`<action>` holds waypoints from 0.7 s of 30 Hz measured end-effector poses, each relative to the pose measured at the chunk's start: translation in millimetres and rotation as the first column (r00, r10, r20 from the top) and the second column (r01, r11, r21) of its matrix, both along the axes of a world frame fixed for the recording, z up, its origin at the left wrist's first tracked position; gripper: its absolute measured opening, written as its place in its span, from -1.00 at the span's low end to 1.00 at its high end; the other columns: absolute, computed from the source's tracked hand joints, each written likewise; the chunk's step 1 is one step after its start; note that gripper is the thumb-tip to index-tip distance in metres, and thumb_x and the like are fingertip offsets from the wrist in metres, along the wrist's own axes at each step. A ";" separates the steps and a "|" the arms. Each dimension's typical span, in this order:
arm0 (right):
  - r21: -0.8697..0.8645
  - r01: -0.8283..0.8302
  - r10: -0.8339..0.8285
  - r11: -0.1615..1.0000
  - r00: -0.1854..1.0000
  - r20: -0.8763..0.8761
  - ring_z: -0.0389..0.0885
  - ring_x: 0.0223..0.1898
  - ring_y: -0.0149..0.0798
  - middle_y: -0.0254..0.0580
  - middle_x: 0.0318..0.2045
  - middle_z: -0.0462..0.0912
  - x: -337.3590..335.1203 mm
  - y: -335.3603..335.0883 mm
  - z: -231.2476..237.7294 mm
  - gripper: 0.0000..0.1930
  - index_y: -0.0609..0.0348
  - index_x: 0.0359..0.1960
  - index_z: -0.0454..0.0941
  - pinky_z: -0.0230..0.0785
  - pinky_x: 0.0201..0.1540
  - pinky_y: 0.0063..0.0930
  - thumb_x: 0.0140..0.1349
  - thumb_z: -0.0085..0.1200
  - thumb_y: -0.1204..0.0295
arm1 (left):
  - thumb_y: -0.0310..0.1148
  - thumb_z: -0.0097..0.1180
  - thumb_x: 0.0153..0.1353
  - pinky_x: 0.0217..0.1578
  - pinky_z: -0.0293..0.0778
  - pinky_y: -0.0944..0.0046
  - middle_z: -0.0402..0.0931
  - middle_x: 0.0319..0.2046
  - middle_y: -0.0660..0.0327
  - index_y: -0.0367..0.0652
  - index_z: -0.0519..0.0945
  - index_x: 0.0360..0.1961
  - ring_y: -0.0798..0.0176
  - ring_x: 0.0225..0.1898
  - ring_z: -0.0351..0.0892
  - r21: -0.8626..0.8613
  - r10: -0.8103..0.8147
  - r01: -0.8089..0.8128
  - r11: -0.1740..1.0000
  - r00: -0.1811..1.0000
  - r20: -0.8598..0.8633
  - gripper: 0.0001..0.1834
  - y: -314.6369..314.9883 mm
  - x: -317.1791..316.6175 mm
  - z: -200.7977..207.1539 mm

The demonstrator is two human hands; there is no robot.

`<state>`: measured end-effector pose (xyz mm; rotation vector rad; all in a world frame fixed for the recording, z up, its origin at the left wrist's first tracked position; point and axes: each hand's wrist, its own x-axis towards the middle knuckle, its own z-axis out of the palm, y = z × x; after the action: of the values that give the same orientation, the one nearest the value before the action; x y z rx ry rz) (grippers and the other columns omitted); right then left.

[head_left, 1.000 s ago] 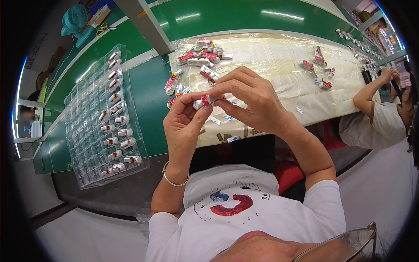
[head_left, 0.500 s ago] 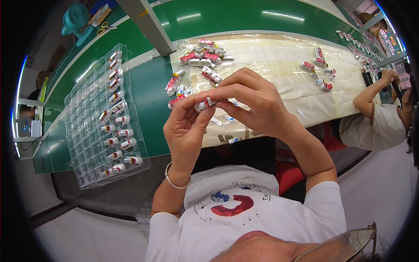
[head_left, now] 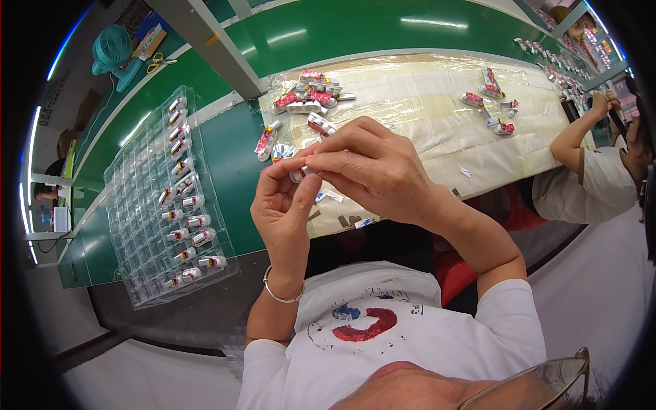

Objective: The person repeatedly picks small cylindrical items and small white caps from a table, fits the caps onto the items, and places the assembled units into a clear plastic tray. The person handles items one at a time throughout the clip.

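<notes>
Close-Quarters Handiwork

A left hand [head_left: 281,205] clamps its fingers on a small, rounded, glossy white piece [head_left: 296,176] above the pale, film-covered tabletop [head_left: 417,89]; a right hand [head_left: 376,167] meets it, grip hidden. Leftward, a clear plastic compartment tray [head_left: 130,232] holds red-marked white pieces [head_left: 198,221].

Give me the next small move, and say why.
I'd probably ease the right hand off the piece, leaving it in the left hand: the left pinches it, both hands crowd it, and the left is nearer the tray, where similar pieces lie.
</notes>
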<state>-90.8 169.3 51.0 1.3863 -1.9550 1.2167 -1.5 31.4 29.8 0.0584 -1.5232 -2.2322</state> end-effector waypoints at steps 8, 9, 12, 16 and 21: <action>-0.174 -0.100 0.147 0.980 0.947 0.286 0.53 -0.04 -0.14 -0.22 -0.08 0.53 -0.3 5.8 2.3 -0.54 0.03 -0.03 0.58 0.49 -0.05 -0.33 -0.05 0.34 0.54 | -0.57 0.05 0.25 0.11 0.53 0.21 0.47 0.08 -0.18 -0.29 0.48 -0.05 0.14 0.05 0.59 0.265 -0.080 0.103 0.959 0.992 -0.096 -0.77 -10.8 -2.6 -6.2; -0.188 -0.109 0.166 0.976 0.932 0.322 0.53 -0.04 -0.16 -0.23 -0.09 0.54 0.2 6.7 1.4 -0.55 0.04 -0.03 0.58 0.49 -0.05 -0.34 -0.02 0.34 0.52 | -0.57 0.04 0.25 0.11 0.53 0.20 0.47 0.08 -0.19 -0.29 0.49 -0.06 0.12 0.05 0.59 0.286 -0.091 0.116 0.951 0.991 -0.101 -0.77 -11.4 -3.5 -6.6; -0.218 -0.148 0.232 0.965 0.869 0.437 0.54 -0.05 -0.24 -0.22 -0.10 0.54 2.7 8.8 -2.4 -0.58 0.11 -0.01 0.57 0.47 -0.02 -0.39 0.05 0.34 0.46 | -0.56 0.03 0.25 0.12 0.53 0.18 0.46 0.08 -0.22 -0.27 0.49 -0.07 0.10 0.05 0.59 0.323 -0.110 0.140 0.936 0.988 -0.108 -0.78 -13.7 -3.9 -9.3; -0.219 -0.178 0.275 0.959 0.758 0.591 0.54 -0.07 -0.35 -0.19 -0.06 0.52 3.1 11.1 -4.5 -0.52 0.22 0.07 0.52 0.44 0.02 -0.47 0.11 0.34 0.39 | -0.57 0.04 0.23 0.10 0.54 0.21 0.46 0.09 -0.23 -0.27 0.49 -0.09 0.11 0.04 0.59 0.279 -0.098 0.125 0.952 0.989 -0.110 -0.79 -12.1 -4.4 -9.8; -0.252 -0.170 0.301 0.953 0.637 0.709 0.55 -0.09 -0.41 -0.21 -0.05 0.51 6.0 9.8 -3.2 -0.51 0.26 0.12 0.49 0.46 0.03 -0.53 0.13 0.32 0.44 | -0.65 0.06 0.18 0.03 0.54 0.28 0.45 0.09 -0.24 -0.26 0.48 -0.13 0.16 0.00 0.61 -0.001 0.010 -0.010 1.000 0.989 -0.145 -0.78 -7.5 -6.0 -11.9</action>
<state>-84.7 179.1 47.8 1.1725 -2.1134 2.3132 -7.5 23.8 17.8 -0.0948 -1.4438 -2.1769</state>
